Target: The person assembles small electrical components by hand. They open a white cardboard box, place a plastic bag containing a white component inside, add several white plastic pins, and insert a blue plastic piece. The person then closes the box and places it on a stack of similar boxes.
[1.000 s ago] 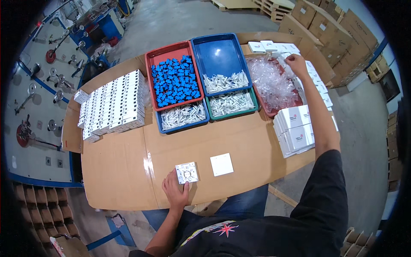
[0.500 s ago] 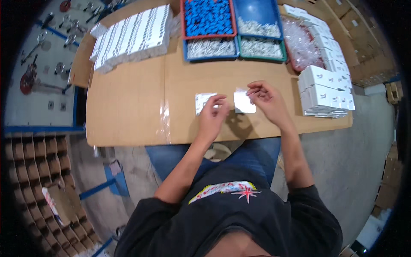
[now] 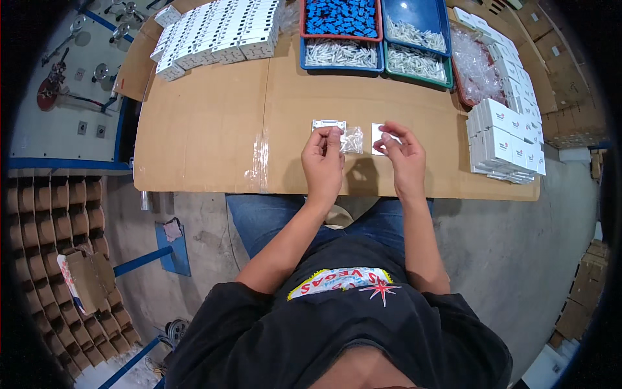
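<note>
A grey concrete floor point(image 3: 492, 259) spreads around the table point(image 3: 214, 136), the landmark here, which is topped with brown cardboard and has shiny clear tape point(image 3: 256, 159) along a seam left of its middle. Left of the table stands a pale panel point(image 3: 65, 139) edged in blue, with knobs and rods mounted on it; right of the table, brown cartons point(image 3: 576, 120) are stacked. A cardboard divider grid point(image 3: 57, 223) lies off the table's near left corner. On the table's far left sits a block of small white boxes point(image 3: 220, 32); on its right side, stacked white boxes point(image 3: 502, 142). At the table's far edge are a red tray point(image 3: 340, 38) of blue parts and blue and green trays point(image 3: 418, 80) of slim white pieces.

Near the table's front edge, right of its middle, both hands hang over the cardboard. The left hand point(image 3: 322, 162) pinches a small clear bag point(image 3: 352, 140) by its fingertips, above a white square unit point(image 3: 328, 123) on the table. The right hand point(image 3: 409, 162) is released, fingers loosely curled and thumb apart, partly covering a white square plate point(image 3: 376, 141) on the table.
</note>
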Available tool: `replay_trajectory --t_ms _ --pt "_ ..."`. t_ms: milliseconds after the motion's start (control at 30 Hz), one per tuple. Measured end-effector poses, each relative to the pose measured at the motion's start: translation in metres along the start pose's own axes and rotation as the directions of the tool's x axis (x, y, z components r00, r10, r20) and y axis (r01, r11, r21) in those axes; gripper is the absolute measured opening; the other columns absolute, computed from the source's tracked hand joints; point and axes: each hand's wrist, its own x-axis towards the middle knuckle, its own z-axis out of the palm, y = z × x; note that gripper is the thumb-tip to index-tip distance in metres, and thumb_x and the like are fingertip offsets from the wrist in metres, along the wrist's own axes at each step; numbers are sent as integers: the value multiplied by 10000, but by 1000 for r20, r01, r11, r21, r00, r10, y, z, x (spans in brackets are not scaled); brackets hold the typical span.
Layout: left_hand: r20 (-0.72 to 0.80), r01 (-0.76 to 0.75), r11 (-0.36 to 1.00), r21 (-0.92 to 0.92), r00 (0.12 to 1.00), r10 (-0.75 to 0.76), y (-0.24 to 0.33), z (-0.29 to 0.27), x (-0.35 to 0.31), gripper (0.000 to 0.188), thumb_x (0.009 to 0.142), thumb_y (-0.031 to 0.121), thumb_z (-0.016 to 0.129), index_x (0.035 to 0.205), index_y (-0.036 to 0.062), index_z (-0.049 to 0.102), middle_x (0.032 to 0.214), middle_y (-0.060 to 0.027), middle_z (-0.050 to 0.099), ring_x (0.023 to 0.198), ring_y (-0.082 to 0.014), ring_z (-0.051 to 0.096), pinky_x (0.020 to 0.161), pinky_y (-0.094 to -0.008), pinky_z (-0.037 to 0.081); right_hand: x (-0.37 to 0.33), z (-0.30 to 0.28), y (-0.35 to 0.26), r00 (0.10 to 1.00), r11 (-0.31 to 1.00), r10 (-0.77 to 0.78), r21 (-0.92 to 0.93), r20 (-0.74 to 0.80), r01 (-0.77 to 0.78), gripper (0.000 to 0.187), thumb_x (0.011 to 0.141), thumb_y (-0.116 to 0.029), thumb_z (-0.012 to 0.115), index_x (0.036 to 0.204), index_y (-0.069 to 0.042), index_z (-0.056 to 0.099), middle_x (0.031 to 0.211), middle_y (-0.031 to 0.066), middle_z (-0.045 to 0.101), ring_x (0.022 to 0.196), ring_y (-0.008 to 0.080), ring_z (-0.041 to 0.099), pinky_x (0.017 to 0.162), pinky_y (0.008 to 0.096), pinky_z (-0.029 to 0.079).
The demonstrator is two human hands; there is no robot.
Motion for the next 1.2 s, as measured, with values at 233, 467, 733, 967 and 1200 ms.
replay_trajectory --t_ms 233,467,733,967,1200 --pt "-2 3 1000 25 1000 -3 -11 -14 -3 221 1062 240 606 1028 23 631 779 36 561 577 -17 424 489 -214 338 -14 16 4 946 971 240 -66 217 -231 167 985 -141 683 1044 13 705 888 52 717 776 107 675 720 246 529" --pt "-169 -274 915 297 927 333 3 -21 1 241 975 218 732 1088 19 657 844 11 606 710 -60 511 630 -243 449 -14 18 5 983 984 130 -143 130 -111 117 959 -106 709 991 7 718 824 14 694 733 66 620 672 230 503" --pt "203 -121 899 420 978 37 11 -22 -12 126 938 113 741 1020 24 708 904 -9 707 819 -73 612 758 -250 494 -22 20 9 990 961 62 -275 126 -25 169 931 -138 769 1001 15 754 775 -19 672 676 32 531 599 201 418" --pt "221 -236 827 511 965 139 6 -33 -7 107 947 104 716 974 1 706 867 -25 701 803 -82 608 736 -258 496 -21 14 14 985 966 116 -245 130 -81 149 928 -104 750 1034 0 746 782 -15 676 679 47 583 616 211 471" --pt "315 -286 795 534 941 126 0 -35 -8 99 932 82 714 935 -13 687 814 -21 670 767 -83 583 707 -258 483 -26 25 5 978 816 -150 -540 144 205 163 910 -61 708 1063 -9 732 807 60 704 631 66 582 574 241 465"
